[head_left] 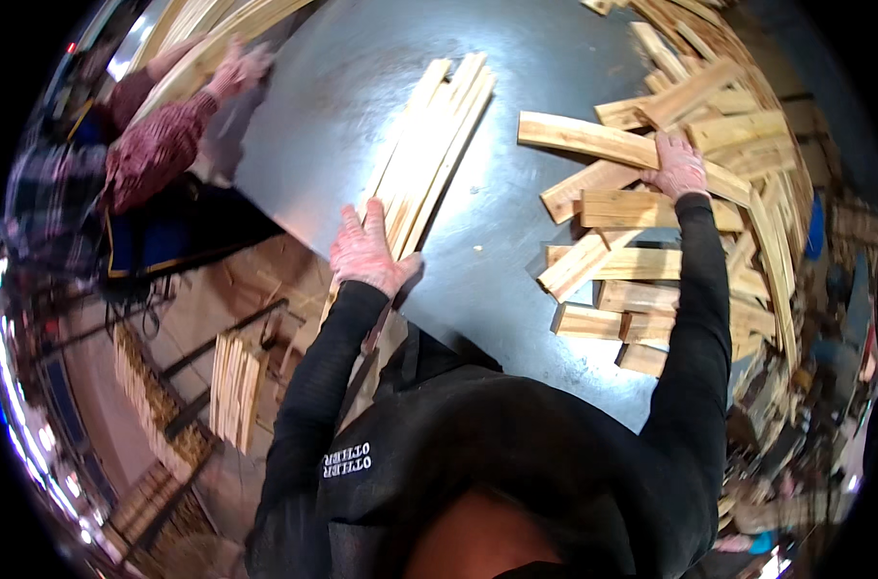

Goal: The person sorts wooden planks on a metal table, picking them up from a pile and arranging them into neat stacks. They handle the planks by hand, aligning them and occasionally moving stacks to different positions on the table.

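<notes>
Across the metal surface [516, 270], your right hand [678, 166] lies on a wooden board [585, 137] at the top of a loose pile of boards [641, 207], to the right. That grip has its fingers laid over the board, but the underside is hidden, so you cannot tell from here whether it is clamped. The board's long axis runs roughly left to right, its right end slanting toward you; its left end points at the bundle of strips [437, 145], with bare metal between. Your right hand is plainly the nearer one to this board.

Your left hand [366, 256] rests over the near part of the strips, its grip spread, fingers and thumb apart. The strips' long axis leads away from you and a little to the right, so it lies crosswise to the board's.

Open room is widest between strips and pile, and on the metal beyond them. Other boards crowd below and to the right of your right grip. Past the surface's left edge, a co-worker's hand [238, 72] is at some long timbers [212, 53], well apart from your left grip.
</notes>
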A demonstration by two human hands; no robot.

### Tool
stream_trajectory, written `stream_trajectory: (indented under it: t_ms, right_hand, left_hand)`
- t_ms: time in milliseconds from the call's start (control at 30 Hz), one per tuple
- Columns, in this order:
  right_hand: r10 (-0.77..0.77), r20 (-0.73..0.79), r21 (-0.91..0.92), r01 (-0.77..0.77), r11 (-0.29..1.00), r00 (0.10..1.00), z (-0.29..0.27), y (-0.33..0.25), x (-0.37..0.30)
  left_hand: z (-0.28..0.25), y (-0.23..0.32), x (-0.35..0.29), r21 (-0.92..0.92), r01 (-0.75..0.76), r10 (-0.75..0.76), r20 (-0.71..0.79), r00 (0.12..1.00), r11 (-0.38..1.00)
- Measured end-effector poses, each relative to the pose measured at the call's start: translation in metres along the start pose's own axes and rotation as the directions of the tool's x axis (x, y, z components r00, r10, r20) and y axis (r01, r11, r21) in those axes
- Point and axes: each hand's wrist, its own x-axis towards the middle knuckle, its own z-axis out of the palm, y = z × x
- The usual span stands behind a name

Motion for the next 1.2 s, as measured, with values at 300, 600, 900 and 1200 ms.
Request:
stream_trajectory:
  t_ms: [300, 600, 900, 1200]
  right_hand:
    - [-0.429, 0.327, 0.345, 0.317, 0.884, 0.842, -0.066, -0.094, -0.051]
    - [-0.358, 0.209, 0.811, 0.043, 0.583, 0.910, -0.010, -0.294, -0.066]
    - [-0.316, 0.015, 0.991, 0.028, 0.134, 0.949, 0.027, -0.357, -0.066]
    - [-0.130, 0.151, 0.985, -0.138, 0.105, 0.980, 0.037, -0.299, -0.078]
  left_hand:
    - [-0.018, -0.005, 0.018, -0.117, 0.141, -0.132, 0.084, 0.988, 0.983]
    - [0.007, -0.061, 0.041, -0.436, 0.045, -0.077, -0.058, 0.995, 0.899]
    - [0.012, -0.111, 0.044, -0.730, 0.068, 0.117, 0.200, 0.973, 0.680]
    - [0.048, -0.135, 0.049, -0.843, 0.015, 0.150, 0.113, 0.982, 0.537]
